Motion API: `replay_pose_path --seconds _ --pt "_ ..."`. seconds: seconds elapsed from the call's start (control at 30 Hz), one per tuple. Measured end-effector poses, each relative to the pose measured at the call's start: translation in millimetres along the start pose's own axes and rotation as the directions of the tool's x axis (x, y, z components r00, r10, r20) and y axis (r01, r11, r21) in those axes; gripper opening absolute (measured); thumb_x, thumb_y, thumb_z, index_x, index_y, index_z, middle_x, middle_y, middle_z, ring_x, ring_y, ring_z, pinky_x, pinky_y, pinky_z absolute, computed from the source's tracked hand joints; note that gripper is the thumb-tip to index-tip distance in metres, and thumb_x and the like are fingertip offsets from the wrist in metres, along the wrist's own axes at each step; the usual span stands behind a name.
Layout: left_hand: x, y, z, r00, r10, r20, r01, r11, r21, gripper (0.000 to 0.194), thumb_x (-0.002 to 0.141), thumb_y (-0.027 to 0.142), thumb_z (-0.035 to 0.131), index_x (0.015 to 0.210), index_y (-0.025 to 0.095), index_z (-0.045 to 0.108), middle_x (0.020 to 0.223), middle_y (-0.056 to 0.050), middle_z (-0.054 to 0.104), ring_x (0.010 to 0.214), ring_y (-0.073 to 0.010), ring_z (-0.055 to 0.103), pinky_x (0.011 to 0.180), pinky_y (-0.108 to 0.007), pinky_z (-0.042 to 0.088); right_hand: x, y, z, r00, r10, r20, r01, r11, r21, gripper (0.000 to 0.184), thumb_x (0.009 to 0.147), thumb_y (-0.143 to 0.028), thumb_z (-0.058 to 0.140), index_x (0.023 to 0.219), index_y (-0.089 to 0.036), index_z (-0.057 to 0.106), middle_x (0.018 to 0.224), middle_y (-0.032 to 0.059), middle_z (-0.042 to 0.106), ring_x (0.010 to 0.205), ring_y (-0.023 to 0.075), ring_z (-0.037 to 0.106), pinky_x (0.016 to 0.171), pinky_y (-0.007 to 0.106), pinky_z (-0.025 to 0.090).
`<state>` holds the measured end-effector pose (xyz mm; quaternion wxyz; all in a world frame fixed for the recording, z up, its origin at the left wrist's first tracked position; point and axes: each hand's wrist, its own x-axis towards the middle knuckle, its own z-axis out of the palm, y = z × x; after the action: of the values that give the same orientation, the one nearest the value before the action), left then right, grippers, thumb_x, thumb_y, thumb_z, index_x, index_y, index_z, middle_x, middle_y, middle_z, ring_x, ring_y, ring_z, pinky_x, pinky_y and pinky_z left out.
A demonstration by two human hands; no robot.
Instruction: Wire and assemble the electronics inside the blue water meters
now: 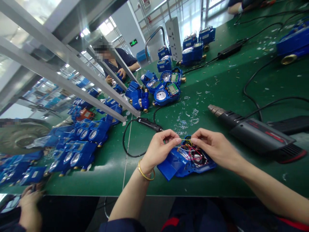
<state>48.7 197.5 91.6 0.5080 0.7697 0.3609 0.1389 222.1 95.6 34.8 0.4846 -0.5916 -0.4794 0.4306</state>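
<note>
An opened blue water meter (205, 167) lies on the green bench in front of me, its blue lid (171, 164) folded out to the left. Red, yellow and white wires spill from its housing. Above it, my left hand (161, 146) pinches one end of a thin yellow-green wire (185, 140) between thumb and forefinger. My right hand (212, 146) is closed in a pinch on the same wire a short way to the right. The wire runs between the two sets of fingertips. Part of the meter is hidden under my hands.
A black heat gun (258, 132) lies on the right with its cable. A black pen-like tool (149, 124) with a cord rests ahead-left. Several meters (166, 93) stand ahead, beside a white power strip (173, 40); others crowd the left. A co-worker's hands (117, 77) hold a blue part.
</note>
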Motion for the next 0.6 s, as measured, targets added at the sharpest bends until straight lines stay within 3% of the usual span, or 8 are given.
replay_pose_path --seconds 0.17,0.3,0.43,0.5,0.6 --pt "-0.6 -0.8 -1.3 0.998 -0.053 -0.017 0.052 0.997 -0.061 0.023 0.083 0.036 0.067 0.076 0.014 0.066 0.071 -0.001 0.062 0.066 -0.0116 0.052 0.064 -0.023 0.04 2.3 3.0 -4.1 0.999 0.016 -0.045 -0.014 0.998 0.06 0.035 0.09 -0.05 0.051 0.08 -0.017 0.061 0.074 0.005 0.067 0.068 0.0157 0.064 0.065 0.028 0.051" --pt "-0.7 -0.3 -3.7 0.997 -0.07 -0.04 0.068 0.996 -0.056 0.023 0.082 0.035 0.068 0.075 0.014 0.067 0.069 -0.001 0.064 0.064 -0.0109 0.052 0.063 -0.022 0.039 4.4 4.5 -7.3 0.998 0.033 -0.056 -0.029 0.997 0.067 0.039 0.088 -0.053 0.052 0.078 -0.017 0.061 0.074 0.006 0.067 0.067 0.0158 0.064 0.064 0.028 0.052" --pt "-0.4 -0.1 -3.2 0.997 -0.077 -0.03 0.075 0.995 -0.058 0.025 0.083 0.037 0.067 0.075 0.014 0.068 0.07 -0.001 0.066 0.064 -0.0115 0.054 0.063 -0.023 0.041 5.8 -2.2 -4.8 0.986 -0.027 -0.164 0.03 0.999 0.017 0.034 0.084 -0.05 0.06 0.094 -0.018 0.062 0.092 0.0066 0.068 0.081 0.0172 0.063 0.07 0.029 0.051" --pt "-0.5 -0.7 -2.8 0.997 -0.072 -0.024 0.071 0.996 -0.059 0.025 0.085 0.037 0.066 0.077 0.014 0.069 0.071 -0.002 0.067 0.066 -0.0124 0.056 0.064 -0.023 0.042 6.7 -7.2 -0.9 0.995 -0.054 -0.084 0.052 0.998 -0.02 0.035 0.082 -0.049 0.063 0.098 -0.018 0.063 0.091 0.0057 0.068 0.078 0.0167 0.061 0.067 0.029 0.049" --pt "-1.9 -0.3 -3.0 0.999 -0.044 -0.027 0.044 0.999 -0.025 0.027 0.088 0.038 0.061 0.079 0.014 0.071 0.075 -0.002 0.069 0.07 -0.0133 0.058 0.067 -0.024 0.044 8.1 -11.2 6.0 0.995 0.005 0.104 -0.009 0.999 0.036 0.035 0.082 -0.051 0.06 0.088 -0.016 0.066 0.078 0.0042 0.067 0.067 0.0153 0.058 0.062 0.028 0.046"
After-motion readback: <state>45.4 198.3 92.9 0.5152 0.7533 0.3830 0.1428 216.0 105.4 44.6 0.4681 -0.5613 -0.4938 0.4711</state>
